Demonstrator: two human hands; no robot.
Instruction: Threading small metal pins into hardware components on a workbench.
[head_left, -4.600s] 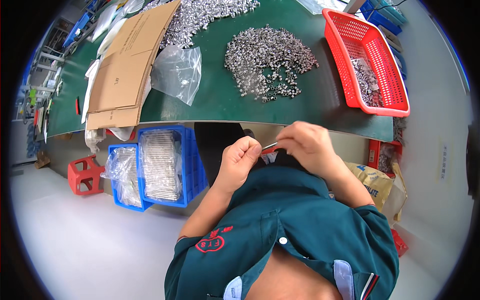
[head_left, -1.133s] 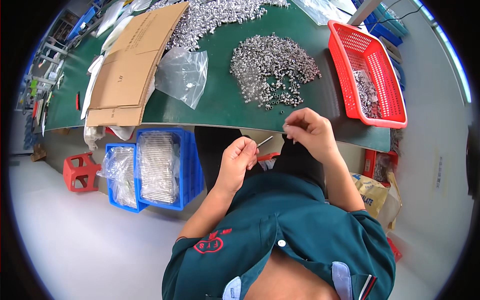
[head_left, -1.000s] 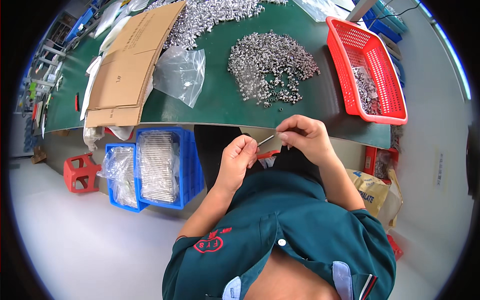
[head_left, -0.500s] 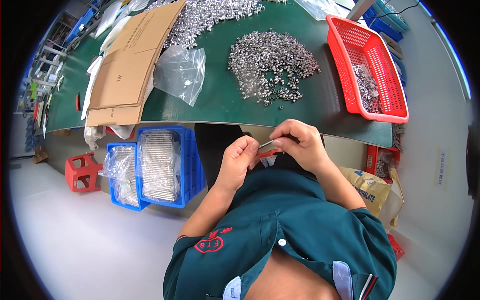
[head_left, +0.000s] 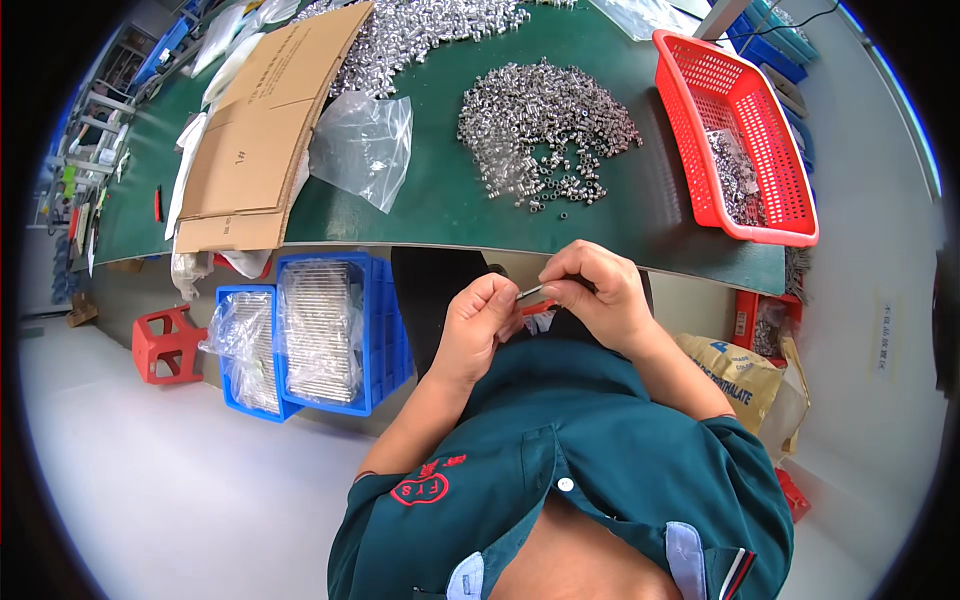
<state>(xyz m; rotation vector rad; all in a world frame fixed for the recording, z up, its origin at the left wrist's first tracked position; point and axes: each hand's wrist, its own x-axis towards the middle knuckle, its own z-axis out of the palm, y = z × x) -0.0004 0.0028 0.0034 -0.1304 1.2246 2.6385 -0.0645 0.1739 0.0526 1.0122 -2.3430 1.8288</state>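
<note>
Just off the table's front edge, my left hand (head_left: 483,318) and my right hand (head_left: 598,292) pinch the two ends of a short thin metal rod (head_left: 529,292). Its ends are hidden by my fingertips. Just beneath the rod shows a bit of something red (head_left: 539,307), mostly covered by my hands. On the green table (head_left: 440,215) ahead lies a heap of small silvery metal rings (head_left: 545,120), a few scattered loose at its near side.
A red perforated basket (head_left: 700,150) holding small metal parts sits on the right. Left are a clear plastic bag (head_left: 362,150) and flattened cardboard (head_left: 250,130). Blue crates (head_left: 390,335) of wrapped rods and a red stool (head_left: 168,345) stand on the floor. Farther back lies another metal heap (head_left: 410,40).
The rod's visible part looks darker now and is turned slightly between my fingers. Both hands stay in nearly the same place.
</note>
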